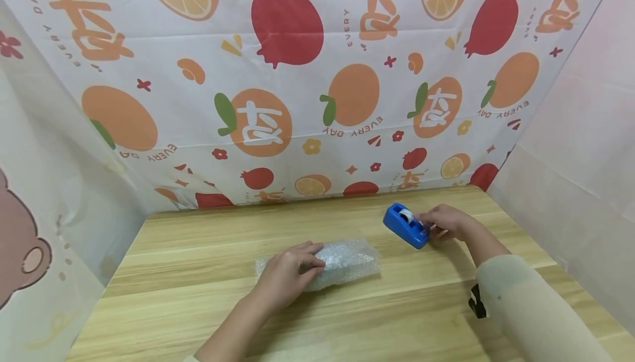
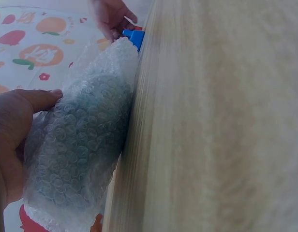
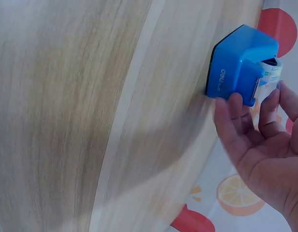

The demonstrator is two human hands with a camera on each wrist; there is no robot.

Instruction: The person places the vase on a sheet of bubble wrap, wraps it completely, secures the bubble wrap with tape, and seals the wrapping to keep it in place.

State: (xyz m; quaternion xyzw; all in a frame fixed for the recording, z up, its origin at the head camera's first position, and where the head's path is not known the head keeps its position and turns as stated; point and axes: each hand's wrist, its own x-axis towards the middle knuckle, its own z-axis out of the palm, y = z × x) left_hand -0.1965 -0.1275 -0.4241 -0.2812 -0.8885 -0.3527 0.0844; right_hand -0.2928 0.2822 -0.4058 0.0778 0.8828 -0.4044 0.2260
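Note:
A bubble-wrapped package [image 1: 342,263] lies on the wooden table, its long side running left to right. My left hand [image 1: 290,268] grips its left part from above. In the left wrist view the thumb presses the bubble wrap [image 2: 86,130], while the other fingers are mostly hidden behind it. Farther right stands a blue tape dispenser [image 1: 405,227] with a tape roll [image 1: 407,215] in it. My right hand [image 1: 448,223] is at the dispenser's front end, fingers bent around the cutter and roll. Whether the fingertips pinch the clear tape cannot be made out.
The wooden table [image 1: 198,296] ends at the back against a fruit-printed cloth [image 1: 307,86]. Pale cloth also hangs at the left and right sides. A small black object [image 1: 477,301] shows beside my right sleeve [image 1: 531,307].

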